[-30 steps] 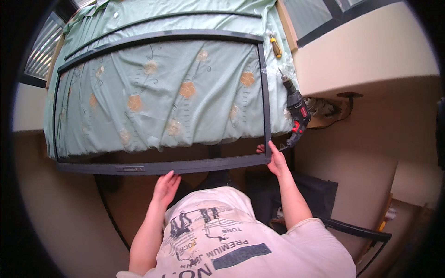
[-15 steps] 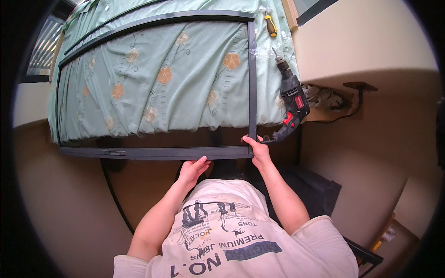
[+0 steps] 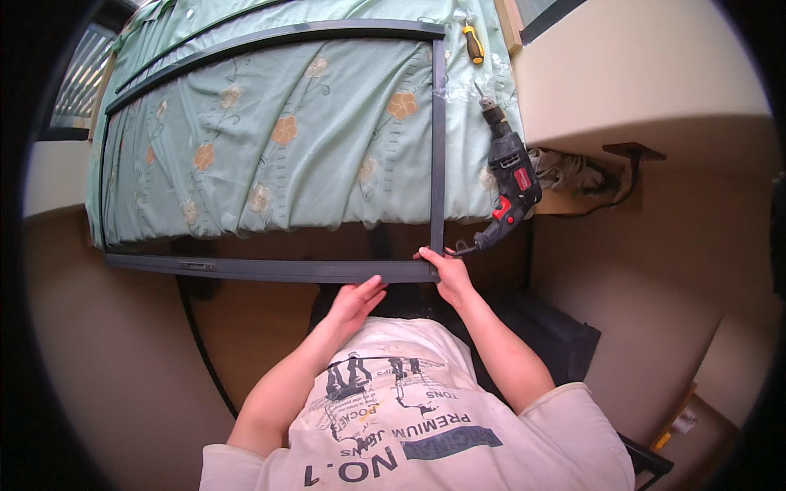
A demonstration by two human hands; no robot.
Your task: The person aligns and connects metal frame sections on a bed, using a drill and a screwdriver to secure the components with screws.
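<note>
Grey frame [image 3: 311,271] stretches lengthwise left to right, its corner [image 3: 426,272] clamped in the right grip [image 3: 450,276], left grip [image 3: 354,302] unclear.

The frame [image 3: 327,271] was dark grey, four-sided and wider than it was deep, with its bars meeting at the corners. It lay roughly flat over the pale green flowered cloth [image 3: 479,200], its far bar [image 3: 278,39] across the cloth and its near bar [image 3: 270,270] out past the cloth's front edge. The right bar [image 3: 438,147] ran straight between them, and the left bar looked thinner and darker. A small oblong fitting [image 3: 197,265] sat in the near bar, toward its left end. Whether mesh filled the opening could not be told.
</note>
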